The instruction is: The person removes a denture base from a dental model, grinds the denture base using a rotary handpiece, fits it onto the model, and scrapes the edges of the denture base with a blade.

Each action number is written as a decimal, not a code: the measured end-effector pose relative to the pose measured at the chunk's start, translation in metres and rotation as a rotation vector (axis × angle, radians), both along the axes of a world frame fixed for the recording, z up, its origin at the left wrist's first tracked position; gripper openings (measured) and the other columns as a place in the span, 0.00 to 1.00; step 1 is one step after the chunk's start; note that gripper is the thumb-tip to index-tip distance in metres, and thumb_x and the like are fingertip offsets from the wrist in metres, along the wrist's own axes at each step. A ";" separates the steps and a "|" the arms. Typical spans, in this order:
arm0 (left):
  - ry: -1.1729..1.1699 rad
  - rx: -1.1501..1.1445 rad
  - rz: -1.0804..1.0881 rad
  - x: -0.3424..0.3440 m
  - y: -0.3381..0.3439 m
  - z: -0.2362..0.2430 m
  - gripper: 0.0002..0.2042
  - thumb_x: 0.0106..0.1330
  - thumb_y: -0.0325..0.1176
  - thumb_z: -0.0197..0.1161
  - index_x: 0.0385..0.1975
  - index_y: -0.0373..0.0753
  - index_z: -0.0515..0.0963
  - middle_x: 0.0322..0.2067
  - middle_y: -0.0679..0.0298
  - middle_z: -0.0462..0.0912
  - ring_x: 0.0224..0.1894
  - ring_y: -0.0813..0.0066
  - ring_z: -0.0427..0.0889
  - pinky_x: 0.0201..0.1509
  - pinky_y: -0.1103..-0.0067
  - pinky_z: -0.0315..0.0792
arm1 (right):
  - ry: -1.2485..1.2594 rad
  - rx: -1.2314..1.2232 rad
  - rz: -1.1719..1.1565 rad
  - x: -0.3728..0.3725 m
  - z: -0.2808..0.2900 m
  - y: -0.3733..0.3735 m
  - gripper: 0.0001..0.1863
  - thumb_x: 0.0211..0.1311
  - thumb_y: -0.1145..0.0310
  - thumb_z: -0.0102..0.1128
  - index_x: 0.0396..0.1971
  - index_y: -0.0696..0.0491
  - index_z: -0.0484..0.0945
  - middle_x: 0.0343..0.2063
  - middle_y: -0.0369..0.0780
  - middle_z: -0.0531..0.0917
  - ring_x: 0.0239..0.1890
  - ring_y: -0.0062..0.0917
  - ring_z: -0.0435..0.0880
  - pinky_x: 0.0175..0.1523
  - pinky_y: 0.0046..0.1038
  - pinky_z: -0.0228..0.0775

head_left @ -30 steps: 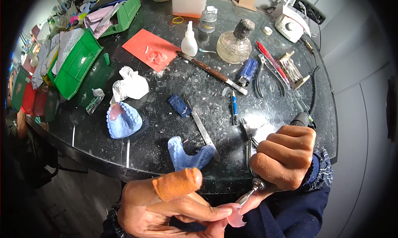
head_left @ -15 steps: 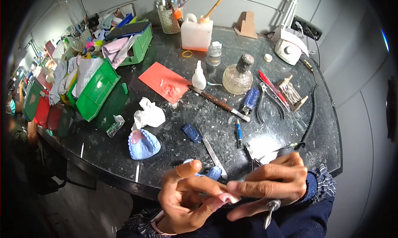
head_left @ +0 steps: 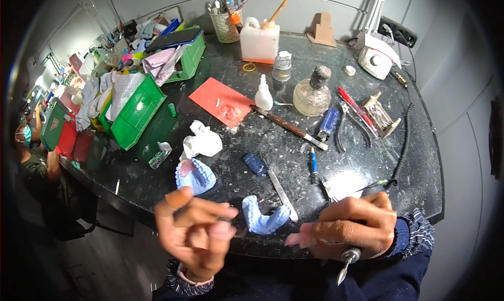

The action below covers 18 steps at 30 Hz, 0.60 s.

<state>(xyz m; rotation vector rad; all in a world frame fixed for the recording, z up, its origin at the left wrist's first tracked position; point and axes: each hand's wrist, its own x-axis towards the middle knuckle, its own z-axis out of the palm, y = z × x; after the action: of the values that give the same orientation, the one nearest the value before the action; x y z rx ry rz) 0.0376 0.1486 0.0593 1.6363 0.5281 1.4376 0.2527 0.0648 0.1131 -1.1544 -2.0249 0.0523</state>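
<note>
My right hand (head_left: 357, 225) is closed around a rotary handpiece (head_left: 350, 256), whose metal bur points down toward my lap. Something small and pinkish shows at that hand's fingertips, too blurred to tell from the skin. My left hand (head_left: 197, 230) hovers at the bench edge, fingers apart and nothing in it. Between the hands lies a horseshoe-shaped blue dental cast (head_left: 264, 219). Beyond my left fingers sits another blue dental cast (head_left: 201, 178) with pink material on its palate, partly covered by them. A metal spatula-like tool (head_left: 282, 192) and a dark blue block (head_left: 254, 164) lie nearby.
Farther back are a red sheet (head_left: 218, 99), a brown-handled knife (head_left: 286, 125), a white dropper bottle (head_left: 263, 96), a glass burner (head_left: 311, 99) and pliers (head_left: 342, 130). Green bins (head_left: 137, 114) stand left. A coiled black cord (head_left: 405, 143) runs along the right. Another person (head_left: 39, 159) is far left.
My left hand has drawn away to the left from the right hand, where their fingers met at a small pink piece. The horseshoe-shaped cast is now uncovered. My right hand keeps the handpiece.
</note>
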 end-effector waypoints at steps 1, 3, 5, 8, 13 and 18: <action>0.069 -0.044 0.036 -0.012 0.000 0.001 0.25 0.54 0.22 0.56 0.52 0.28 0.55 0.26 0.57 0.78 0.22 0.81 0.75 0.30 0.86 0.73 | 0.000 -0.008 -0.037 0.000 -0.005 0.000 0.15 0.37 0.76 0.66 0.32 0.52 0.81 0.23 0.32 0.77 0.17 0.13 0.77 0.16 0.16 0.67; 0.180 -0.193 0.136 -0.012 -0.001 0.011 0.32 0.50 0.25 0.65 0.52 0.28 0.54 0.35 0.54 0.77 0.29 0.79 0.76 0.38 0.82 0.74 | 0.018 -0.102 -0.145 -0.003 0.003 0.002 0.15 0.36 0.75 0.67 0.31 0.48 0.81 0.23 0.31 0.77 0.17 0.15 0.77 0.16 0.19 0.68; 0.410 -0.075 0.005 -0.002 -0.003 0.015 0.39 0.46 0.29 0.71 0.55 0.30 0.52 0.52 0.48 0.64 0.46 0.70 0.73 0.45 0.78 0.73 | 0.037 -0.173 -0.188 -0.006 0.004 0.004 0.13 0.36 0.76 0.68 0.28 0.50 0.80 0.23 0.34 0.78 0.19 0.18 0.79 0.19 0.20 0.69; 0.645 -0.119 -0.209 0.005 -0.010 0.001 0.47 0.34 0.32 0.78 0.57 0.39 0.54 0.58 0.50 0.57 0.57 0.61 0.65 0.52 0.68 0.69 | 0.084 -0.293 -0.231 -0.008 0.003 0.006 0.12 0.38 0.78 0.68 0.27 0.53 0.80 0.24 0.37 0.79 0.23 0.21 0.80 0.23 0.21 0.71; 0.703 -0.117 -0.263 0.011 0.000 -0.016 0.36 0.39 0.23 0.73 0.52 0.37 0.63 0.59 0.48 0.56 0.55 0.62 0.69 0.52 0.74 0.69 | 0.184 -0.576 -0.070 0.002 -0.001 0.005 0.18 0.35 0.81 0.57 0.33 0.52 0.75 0.33 0.35 0.79 0.26 0.28 0.81 0.26 0.24 0.74; 0.127 -0.480 -0.539 0.016 -0.007 -0.019 0.43 0.38 0.17 0.70 0.57 0.38 0.54 0.54 0.52 0.63 0.56 0.62 0.67 0.57 0.71 0.65 | 0.141 -0.618 0.064 0.003 -0.004 0.003 0.20 0.36 0.78 0.56 0.36 0.52 0.72 0.30 0.36 0.79 0.24 0.28 0.81 0.25 0.25 0.73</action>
<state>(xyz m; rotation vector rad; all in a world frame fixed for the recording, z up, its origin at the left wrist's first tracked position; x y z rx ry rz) 0.0539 0.1415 0.0403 1.3446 0.4180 0.7439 0.2552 0.0673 0.1092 -1.4013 -1.9706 0.8163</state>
